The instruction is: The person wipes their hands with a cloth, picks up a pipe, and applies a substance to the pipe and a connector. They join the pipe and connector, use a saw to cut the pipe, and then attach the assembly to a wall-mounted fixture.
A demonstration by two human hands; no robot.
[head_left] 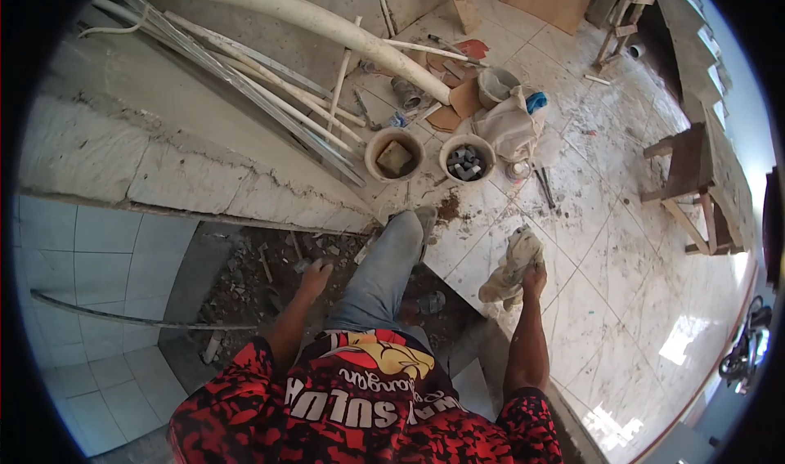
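Note:
My left hand (315, 278) hangs over the rubble-filled pit (249, 272), fingers loosely bent and a little apart, with nothing visible in it. At the right, my right hand (534, 279) grips a crumpled, dirty beige cloth (515, 261) above the tiled floor. My bent knee (391, 243) rises between the two hands, with that foot at the tile edge. A sandalled foot (431, 302) is lower, inside the pit. Ahead stand a bucket with a block in murky contents (394, 155) and a bucket of grey pipe fittings (467, 158).
Long pipes and metal strips (245, 67) lie along the ledge (188, 165) at left. A thick white pipe (327, 26) reaches toward a grey bucket (497, 86) and plastic sacking (507, 125). Pliers-like tool (545, 188) lies on tiles; a wooden stand (691, 174) is right.

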